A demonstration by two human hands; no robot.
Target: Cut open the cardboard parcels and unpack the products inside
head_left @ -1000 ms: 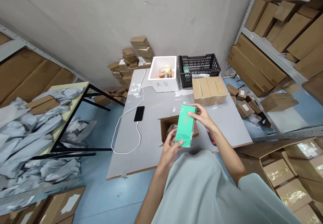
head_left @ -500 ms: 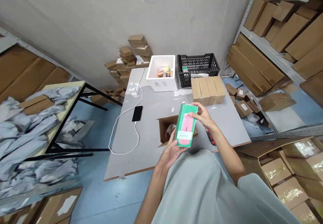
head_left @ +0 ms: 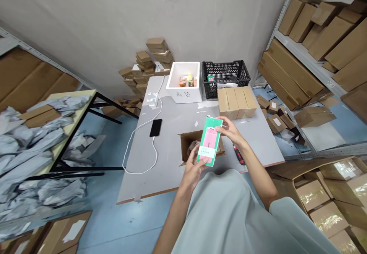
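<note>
Between my two hands is a green product box (head_left: 210,141) with a pink picture and a pale label band on the side facing me. My left hand (head_left: 195,167) grips its lower left end, thumb on the front. At the upper right corner, my right hand (head_left: 228,128) holds it with thumb and fingers. Behind and below it an open cardboard carton (head_left: 185,151) stands on the table, with crumpled pale wrapping inside, partly hidden by the box and hands. A red and black utility knife (head_left: 239,155) lies near my right forearm.
On the grey table (head_left: 143,185) lie a phone (head_left: 156,128) and its white cable. Along the back are a white foam bin (head_left: 185,94), a black crate (head_left: 226,70) and brown cartons (head_left: 237,103). Shelves of cartons (head_left: 341,36) stand right; grey bags (head_left: 31,147) fill the left table.
The green box has been turned over in my hands, from a plain green side with print to the side with the pink picture. Both hands still hold it over the carton.
</note>
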